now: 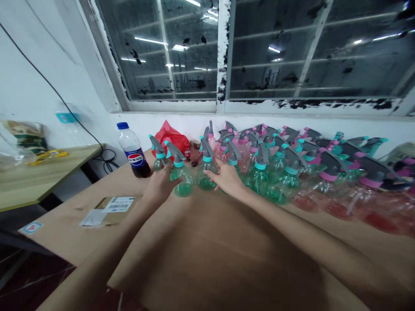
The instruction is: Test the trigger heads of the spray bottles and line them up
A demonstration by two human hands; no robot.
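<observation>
I log left hand [163,180] gripping green spray bottle [185,186], upright on worktop [194,250]; right hand [227,176] at neighbouring green bottle [202,180], cannot tell if grip closed; I advise steadying bodies, not spray heads [176,152], clear of bottle row [259,178]

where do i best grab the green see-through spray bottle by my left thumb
Probably by the narrow turquoise collar of the rounded green transparent plastic spray bottle, coming from the front: it stands upright, its body swells below, and another green spray bottle stands on its right.
</observation>
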